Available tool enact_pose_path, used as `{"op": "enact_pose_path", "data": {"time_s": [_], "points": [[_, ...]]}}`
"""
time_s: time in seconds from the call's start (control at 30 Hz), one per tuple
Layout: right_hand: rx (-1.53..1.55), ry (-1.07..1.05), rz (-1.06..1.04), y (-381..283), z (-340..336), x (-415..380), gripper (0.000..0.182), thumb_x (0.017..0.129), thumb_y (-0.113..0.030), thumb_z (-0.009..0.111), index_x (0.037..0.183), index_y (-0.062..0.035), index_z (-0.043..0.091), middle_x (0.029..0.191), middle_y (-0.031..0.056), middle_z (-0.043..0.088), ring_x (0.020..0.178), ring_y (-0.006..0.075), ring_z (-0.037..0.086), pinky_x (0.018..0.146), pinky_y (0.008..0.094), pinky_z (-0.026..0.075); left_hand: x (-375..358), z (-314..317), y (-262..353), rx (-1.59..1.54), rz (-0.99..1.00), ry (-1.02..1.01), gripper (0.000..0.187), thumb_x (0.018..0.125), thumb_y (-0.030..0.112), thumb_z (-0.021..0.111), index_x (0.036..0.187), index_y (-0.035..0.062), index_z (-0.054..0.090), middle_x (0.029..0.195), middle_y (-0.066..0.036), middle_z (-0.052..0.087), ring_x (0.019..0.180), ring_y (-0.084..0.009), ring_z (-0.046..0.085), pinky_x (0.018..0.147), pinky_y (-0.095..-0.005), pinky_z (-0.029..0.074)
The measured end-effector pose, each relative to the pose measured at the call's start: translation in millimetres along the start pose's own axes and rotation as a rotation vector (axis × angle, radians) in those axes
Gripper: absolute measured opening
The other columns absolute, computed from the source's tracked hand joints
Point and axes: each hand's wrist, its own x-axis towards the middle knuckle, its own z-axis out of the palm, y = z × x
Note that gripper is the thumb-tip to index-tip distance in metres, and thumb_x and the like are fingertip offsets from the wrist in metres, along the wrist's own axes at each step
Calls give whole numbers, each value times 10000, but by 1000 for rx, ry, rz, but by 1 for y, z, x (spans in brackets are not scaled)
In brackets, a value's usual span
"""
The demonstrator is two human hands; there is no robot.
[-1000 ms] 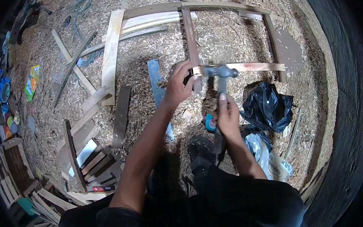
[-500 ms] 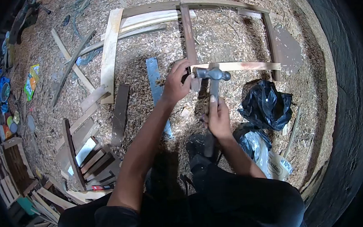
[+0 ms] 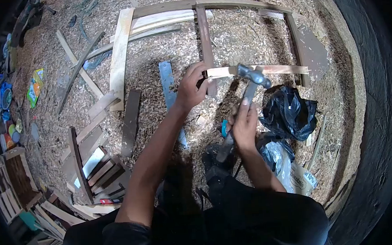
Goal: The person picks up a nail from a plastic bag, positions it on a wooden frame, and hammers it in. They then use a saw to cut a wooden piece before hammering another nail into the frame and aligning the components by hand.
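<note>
My right hand (image 3: 244, 124) is closed around the handle of a ball-peen hammer (image 3: 252, 76), its head raised over a pale wooden strip (image 3: 278, 69). The strip lies across the lower part of a wooden frame (image 3: 292, 40), from the middle upright (image 3: 205, 36) to the right-hand one. At the strip's left end, my left hand (image 3: 192, 86) pinches the joint with the middle upright, fingers above and thumb below. Whether a nail is between those fingers I cannot make out. A small teal object (image 3: 224, 128) shows beside my right hand.
Wood shavings cover the ground. A blue-grey metal strip (image 3: 167, 86) and a dark board (image 3: 131, 122) lie left of my left arm. Black plastic bags (image 3: 290, 114) sit right of my right hand. Wood scraps (image 3: 104, 168) and a wooden crate (image 3: 18, 183) are at lower left.
The hammer head has moved right, away from my left hand, and its handle is now more tilted. My right hand shifted slightly right. My left hand stays at the joint.
</note>
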Motion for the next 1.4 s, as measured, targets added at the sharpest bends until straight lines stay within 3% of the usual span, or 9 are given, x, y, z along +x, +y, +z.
{"op": "enact_pose_path", "data": {"time_s": [0.07,0.17,0.27,0.37,0.53,0.63,0.87,1.1,1.4], "points": [[-256,-92,7,14,-3,0,289,1102,-322,441,1012,-53,498,700,1,526,518,67,495,439,245,399,1,-3,3,-18,-8,-3,380,856,-17,706,1222,-11,604,1283,-215,602,1199,-346,621,955,-380,542],[-100,-121,108,-15,-1,3,278,1090,-309,488,1023,-40,509,697,-11,520,533,56,479,460,247,395,4,-1,-3,-38,10,-11,380,839,-7,708,1202,-22,597,1267,-216,592,1153,-368,628,919,-381,565],[12,14,23,-9,0,0,241,1078,-272,524,1031,-36,516,701,-25,516,542,54,485,464,246,381,1,-2,0,-59,-19,-18,381,849,1,716,1211,-16,599,1277,-218,596,1174,-364,623,943,-387,548],[-271,4,-144,-5,-10,0,181,1060,-209,554,1071,-31,527,708,-25,523,545,61,491,476,256,372,2,-3,3,-64,-36,-29,388,860,3,716,1230,-10,599,1297,-217,593,1195,-348,618,959,-384,544],[-677,-90,-297,-12,-12,-2,292,993,-102,604,1251,10,523,836,241,658,718,379,687,652,433,519,0,-5,4,-91,-26,-29,387,876,4,708,1246,-13,595,1310,-207,579,1193,-317,620,933,-364,562],[-767,-135,-386,-16,-11,3,281,993,-99,602,1243,8,531,846,264,661,749,420,691,667,447,523,1,-11,0,-192,-36,-80,402,876,-4,705,1262,-12,594,1310,-203,574,1196,-308,616,941,-348,566],[-719,39,-330,-26,-18,2,298,998,-163,642,1219,15,550,697,114,606,581,168,588,548,345,476,5,-12,-1,20,50,-123,403,876,1,691,1266,-7,591,1304,-206,573,1218,-362,591,997,-396,526],[-749,70,-323,-18,-32,0,317,1004,-200,634,1222,16,555,708,123,609,547,174,556,519,339,457,3,4,17,70,-35,-70,422,868,57,716,1267,-5,592,1323,-199,583,1245,-377,577,1040,-428,472],[-753,-13,-387,-14,-28,0,361,1004,-157,611,1304,31,542,957,283,673,849,426,703,744,444,541,8,4,10,109,52,-65,411,831,66,756,1220,5,637,1285,-194,616,1205,-375,598,1025,-442,486]]}}
